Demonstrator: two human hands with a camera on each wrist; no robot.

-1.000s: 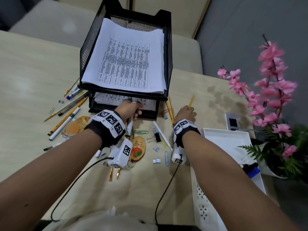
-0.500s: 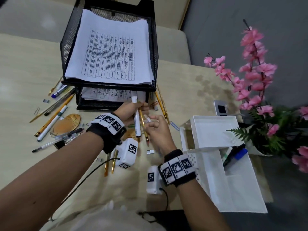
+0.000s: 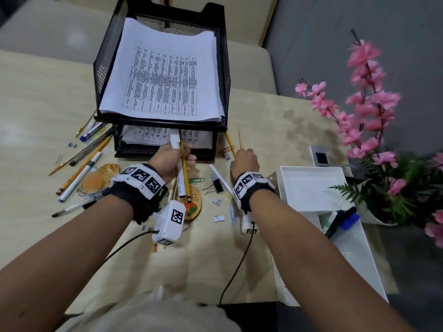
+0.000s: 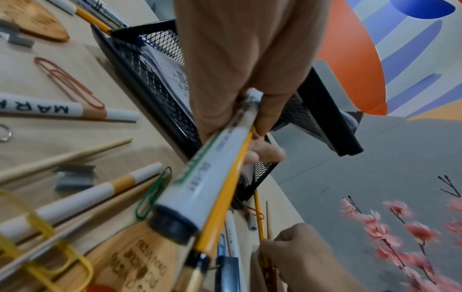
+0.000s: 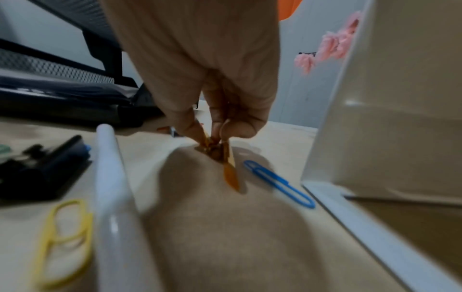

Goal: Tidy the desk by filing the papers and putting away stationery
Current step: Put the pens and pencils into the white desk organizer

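Left hand (image 3: 167,159): centre of head view, fist wrapped round white marker (image 3: 180,178) and yellow pencil (image 3: 184,168).
Right hand (image 3: 244,161): fingertips pinching a desk pencil (image 5: 230,170).

- Two hands: left hand (image 3: 169,159), right hand (image 3: 244,161).
- One black mesh paper tray (image 3: 103,68) with two tiers.
- One white organizer box (image 3: 309,188).
- One binder clip (image 3: 217,185).
- Two wooden tags (image 3: 100,176).
- One pink flower plant (image 3: 369,104).
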